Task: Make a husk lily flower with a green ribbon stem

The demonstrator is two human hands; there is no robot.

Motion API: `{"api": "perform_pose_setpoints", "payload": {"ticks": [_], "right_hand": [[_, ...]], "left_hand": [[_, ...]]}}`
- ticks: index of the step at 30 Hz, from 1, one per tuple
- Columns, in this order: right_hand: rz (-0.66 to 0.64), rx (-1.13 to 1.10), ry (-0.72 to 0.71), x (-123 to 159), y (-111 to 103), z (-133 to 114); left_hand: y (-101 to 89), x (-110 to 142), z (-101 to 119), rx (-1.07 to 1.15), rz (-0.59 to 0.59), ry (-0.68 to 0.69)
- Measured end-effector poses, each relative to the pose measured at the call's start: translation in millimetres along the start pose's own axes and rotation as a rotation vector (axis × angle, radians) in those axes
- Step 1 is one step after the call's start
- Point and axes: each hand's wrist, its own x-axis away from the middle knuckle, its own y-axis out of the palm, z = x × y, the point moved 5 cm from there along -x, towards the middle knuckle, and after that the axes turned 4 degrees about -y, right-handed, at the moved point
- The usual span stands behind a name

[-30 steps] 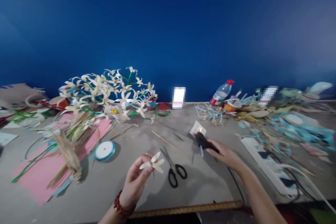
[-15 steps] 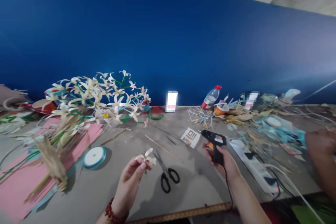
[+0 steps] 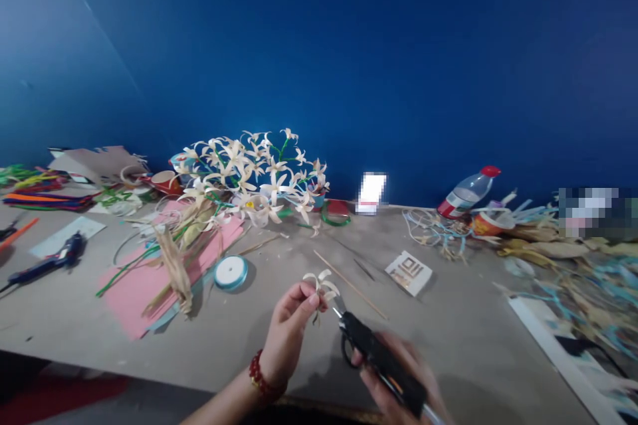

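Pinched in the fingers of my left hand point(image 3: 292, 322) is a small cream-white handmade flower point(image 3: 323, 284), petals upward. My right hand point(image 3: 399, 368) is wrapped round a black hot glue gun point(image 3: 379, 352), its metal nozzle pointing up and left, close beside the flower. Beneath the gun lie scissors point(image 3: 347, 349), mostly hidden, with one black handle loop showing. Behind my hands a thin wooden stick point(image 3: 351, 284) rests on the table. A large bunch of similar white flowers point(image 3: 244, 172) on green stems stands farther back.
A blue ribbon spool point(image 3: 230, 273) and pink paper point(image 3: 127, 299) with dried husks point(image 3: 174, 272) lie left. Another glue gun point(image 3: 47, 262) is far left. A plastic bottle point(image 3: 468, 192), a printed card point(image 3: 409, 273) and a white power strip point(image 3: 553, 352) are on the right.
My view has turned left. The glue gun in my right hand has come in toward the flower, now pointing up at it and covering part of the scissors. My left hand still holds the flower.
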Motion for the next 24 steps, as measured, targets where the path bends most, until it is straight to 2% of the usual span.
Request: {"api": "perform_pose_setpoints", "payload": {"ticks": [5,11,19,24], "right_hand": [[-0.05,0.136,-0.117,-16.2,11.6,-18.1],[0.001,0.148,-0.226,-21.8,16.7,-24.5],[0.025,0.228,-0.251,-27.6,14.1,-46.3],[0.034,0.233,-0.292,-30.2,13.8,-47.7]], "left_hand": [[0.1,1.5,1.0,-0.014,-0.014,-0.011],[2.2,2.7,1.0,-0.027,-0.034,-0.011],[2.0,1.4,-0.7,-0.01,-0.054,-0.02],[1.6,0.8,-0.8,-0.018,-0.057,-0.009]]}}
